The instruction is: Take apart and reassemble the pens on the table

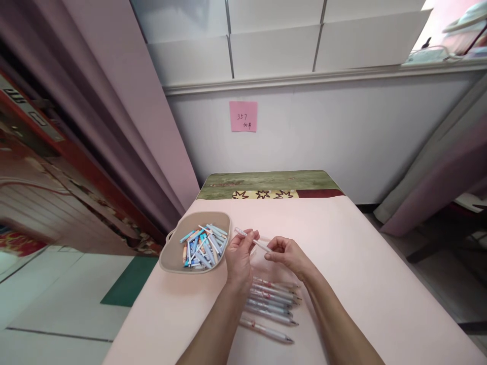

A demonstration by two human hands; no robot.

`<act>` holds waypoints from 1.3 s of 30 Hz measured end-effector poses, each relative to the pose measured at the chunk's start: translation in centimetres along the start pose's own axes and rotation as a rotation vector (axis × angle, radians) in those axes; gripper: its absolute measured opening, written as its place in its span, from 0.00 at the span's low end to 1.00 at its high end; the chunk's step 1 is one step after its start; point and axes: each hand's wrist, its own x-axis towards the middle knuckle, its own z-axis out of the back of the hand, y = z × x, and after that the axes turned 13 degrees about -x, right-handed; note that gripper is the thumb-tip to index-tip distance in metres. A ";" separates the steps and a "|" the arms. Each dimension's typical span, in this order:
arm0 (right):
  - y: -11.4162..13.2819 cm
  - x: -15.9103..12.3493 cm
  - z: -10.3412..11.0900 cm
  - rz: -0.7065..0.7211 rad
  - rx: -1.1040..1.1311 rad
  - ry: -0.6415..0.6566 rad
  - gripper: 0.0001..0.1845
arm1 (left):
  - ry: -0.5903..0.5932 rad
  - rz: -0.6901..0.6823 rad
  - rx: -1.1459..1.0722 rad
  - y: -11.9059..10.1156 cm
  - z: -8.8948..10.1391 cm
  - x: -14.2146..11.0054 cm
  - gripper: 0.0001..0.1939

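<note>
The left hand (240,253) and the right hand (289,255) are both closed on one slim white pen piece (262,246), the left pinching it toward its patterned end and the right at its other end, so that it slants between them above the pink tabletop covering (380,284). Just below the grip, on the near side, printed pens (270,306) lie roughly side by side between the forearms. Left of the grip sits a beige basket (173,253) of blue, white and orange pen parts (205,248); well beyond, a pink sticky note (243,116) is on the wall (323,121).
</note>
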 end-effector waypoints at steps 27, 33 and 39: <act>-0.8 0.5 0.9 0.016 -0.101 -0.191 0.22 | 0.041 -0.200 0.172 -1.9 0.0 0.4 0.14; -0.5 0.1 1.8 -0.016 -0.127 -0.111 0.21 | 0.326 -0.368 0.917 -1.9 1.7 -0.1 0.08; -0.3 0.1 2.2 0.018 -0.150 -0.191 0.19 | 0.496 -0.386 1.369 -1.4 2.4 -0.6 0.12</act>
